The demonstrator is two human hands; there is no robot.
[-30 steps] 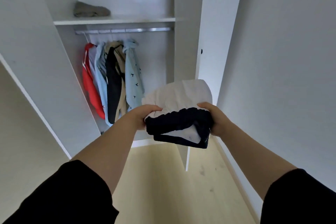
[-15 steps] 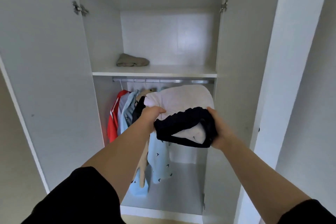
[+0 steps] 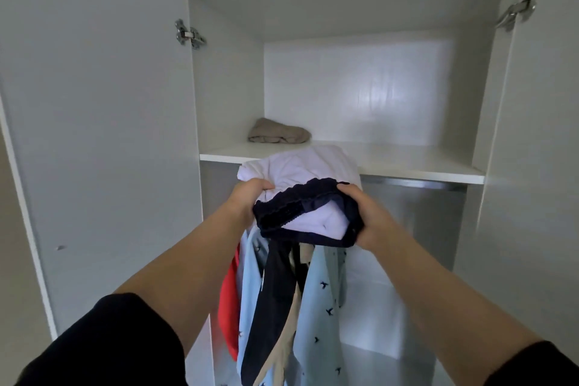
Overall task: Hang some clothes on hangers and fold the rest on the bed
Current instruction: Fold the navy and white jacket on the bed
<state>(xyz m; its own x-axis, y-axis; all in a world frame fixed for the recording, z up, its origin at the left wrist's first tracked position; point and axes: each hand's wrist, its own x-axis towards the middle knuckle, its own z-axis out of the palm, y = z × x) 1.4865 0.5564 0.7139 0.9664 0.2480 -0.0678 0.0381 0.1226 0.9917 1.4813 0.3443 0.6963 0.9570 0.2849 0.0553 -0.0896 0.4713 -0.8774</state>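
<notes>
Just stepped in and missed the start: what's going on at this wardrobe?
A person stands at the open wardrobe holding a folded stack of white and navy clothes. The left hand grips its left side and the right hand its right, about level with the shelf. A folded beige garment lies on that shelf. Below it are the hanging clothes.

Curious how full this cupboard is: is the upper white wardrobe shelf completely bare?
No, a crumpled beige-grey cloth garment lies at the back left of the white wardrobe shelf.
</notes>
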